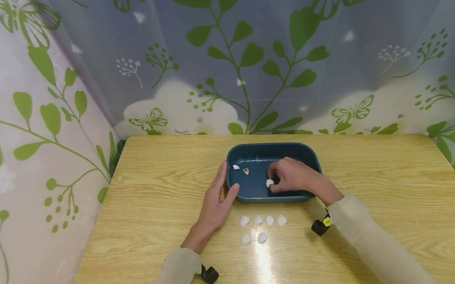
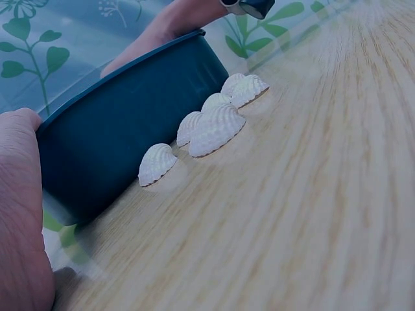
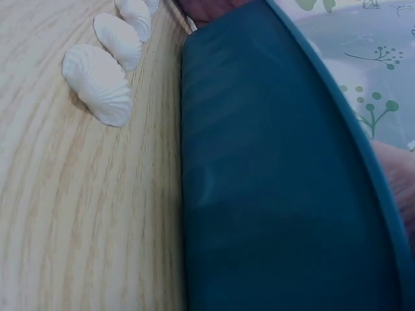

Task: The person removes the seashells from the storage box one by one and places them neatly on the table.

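Note:
A dark blue rectangular plastic tub stands on the table. Inside it, my right hand pinches a white seashell between thumb and fingers, low over the tub's floor. Two more shells lie at the tub's left end: a white one and a brownish one. My left hand rests against the tub's left end, fingers straight along the side and thumb at the front corner. In the left wrist view, ribbed white shells sit in front of the tub.
Several white shells lie in two rows on the wooden table before the tub, a longer row nearer it and a shorter one behind. A leaf-patterned curtain hangs behind the table, and another side of it on the left.

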Demonstrator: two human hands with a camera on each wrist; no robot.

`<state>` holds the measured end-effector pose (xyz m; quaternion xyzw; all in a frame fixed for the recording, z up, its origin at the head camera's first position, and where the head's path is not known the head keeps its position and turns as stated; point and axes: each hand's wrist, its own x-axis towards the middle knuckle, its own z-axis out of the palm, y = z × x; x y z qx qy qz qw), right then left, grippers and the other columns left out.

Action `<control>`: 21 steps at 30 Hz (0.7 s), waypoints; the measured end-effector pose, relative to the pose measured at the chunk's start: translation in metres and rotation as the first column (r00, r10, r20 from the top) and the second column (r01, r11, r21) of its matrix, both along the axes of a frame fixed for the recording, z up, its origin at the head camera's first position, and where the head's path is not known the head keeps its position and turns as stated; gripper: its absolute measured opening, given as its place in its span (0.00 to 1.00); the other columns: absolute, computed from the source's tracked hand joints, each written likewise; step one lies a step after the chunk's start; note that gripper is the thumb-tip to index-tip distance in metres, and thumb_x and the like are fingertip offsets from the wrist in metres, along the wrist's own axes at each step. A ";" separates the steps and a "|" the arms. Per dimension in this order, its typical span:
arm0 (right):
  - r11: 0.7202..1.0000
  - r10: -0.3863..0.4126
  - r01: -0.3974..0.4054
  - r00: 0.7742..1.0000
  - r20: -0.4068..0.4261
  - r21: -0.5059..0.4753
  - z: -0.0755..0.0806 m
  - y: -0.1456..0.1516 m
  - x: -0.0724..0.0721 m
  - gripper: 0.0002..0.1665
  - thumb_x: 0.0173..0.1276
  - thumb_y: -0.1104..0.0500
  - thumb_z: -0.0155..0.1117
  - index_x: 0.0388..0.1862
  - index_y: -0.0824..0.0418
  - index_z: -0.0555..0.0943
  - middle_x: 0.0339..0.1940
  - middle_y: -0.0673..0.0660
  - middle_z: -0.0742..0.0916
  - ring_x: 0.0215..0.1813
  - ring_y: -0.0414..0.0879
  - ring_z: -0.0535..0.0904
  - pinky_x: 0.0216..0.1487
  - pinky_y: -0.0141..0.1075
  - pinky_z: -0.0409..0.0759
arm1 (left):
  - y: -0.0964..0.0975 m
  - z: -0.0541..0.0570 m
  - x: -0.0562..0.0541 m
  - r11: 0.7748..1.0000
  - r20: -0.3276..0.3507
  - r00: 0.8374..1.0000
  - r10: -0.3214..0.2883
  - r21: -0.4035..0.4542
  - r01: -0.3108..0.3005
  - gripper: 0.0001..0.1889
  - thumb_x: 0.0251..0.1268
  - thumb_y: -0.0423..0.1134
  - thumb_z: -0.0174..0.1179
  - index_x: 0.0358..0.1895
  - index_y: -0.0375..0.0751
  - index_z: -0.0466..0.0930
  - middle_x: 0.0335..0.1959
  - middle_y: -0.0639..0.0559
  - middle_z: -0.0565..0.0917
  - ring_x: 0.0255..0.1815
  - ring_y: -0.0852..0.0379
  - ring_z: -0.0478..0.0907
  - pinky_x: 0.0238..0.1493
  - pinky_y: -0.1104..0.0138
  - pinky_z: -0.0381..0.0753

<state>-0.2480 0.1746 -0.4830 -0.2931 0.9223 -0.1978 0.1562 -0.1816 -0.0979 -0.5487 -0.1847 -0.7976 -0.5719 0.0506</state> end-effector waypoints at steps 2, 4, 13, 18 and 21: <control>1.000 -0.003 0.003 1.000 -0.008 -0.008 0.001 0.001 0.002 0.11 0.67 0.51 0.73 0.44 0.56 0.86 0.17 0.47 0.77 0.19 0.40 0.66 0.24 0.34 0.62 | 0.000 0.000 0.000 1.000 -0.004 1.000 -0.003 0.004 0.003 0.36 0.84 0.47 0.53 0.86 0.51 0.47 0.86 0.46 0.52 0.86 0.57 0.46 0.84 0.54 0.51; 1.000 -0.007 0.007 1.000 -0.019 -0.020 0.003 0.002 0.004 0.10 0.67 0.52 0.73 0.42 0.55 0.86 0.16 0.46 0.77 0.19 0.40 0.66 0.24 0.34 0.61 | 0.000 0.000 0.000 1.000 -0.007 1.000 -0.003 0.003 0.003 0.37 0.84 0.47 0.53 0.86 0.50 0.47 0.86 0.45 0.52 0.86 0.57 0.47 0.84 0.53 0.51; 0.997 -0.023 0.018 0.998 -0.066 -0.071 0.016 0.006 0.015 0.08 0.65 0.53 0.73 0.40 0.53 0.86 0.15 0.45 0.74 0.19 0.39 0.63 0.24 0.33 0.59 | 0.000 0.000 0.000 1.000 0.004 1.000 0.001 -0.006 -0.001 0.37 0.84 0.48 0.53 0.86 0.51 0.46 0.86 0.46 0.52 0.86 0.59 0.47 0.84 0.55 0.51; 0.993 -0.028 0.016 0.994 -0.102 -0.120 0.028 0.008 0.026 0.08 0.63 0.53 0.72 0.40 0.54 0.86 0.15 0.44 0.73 0.19 0.38 0.62 0.25 0.33 0.60 | 0.000 0.000 0.000 1.000 0.003 1.000 -0.001 -0.004 0.001 0.36 0.84 0.49 0.52 0.86 0.53 0.46 0.87 0.47 0.52 0.86 0.59 0.46 0.84 0.56 0.51; 0.990 -0.028 0.012 0.994 -0.110 -0.142 0.034 0.007 0.036 0.08 0.63 0.53 0.73 0.39 0.53 0.85 0.16 0.43 0.72 0.19 0.37 0.62 0.25 0.32 0.61 | 0.000 0.005 0.003 1.000 0.009 1.000 0.003 0.002 -0.003 0.36 0.84 0.47 0.53 0.86 0.50 0.47 0.86 0.47 0.52 0.86 0.58 0.47 0.84 0.55 0.51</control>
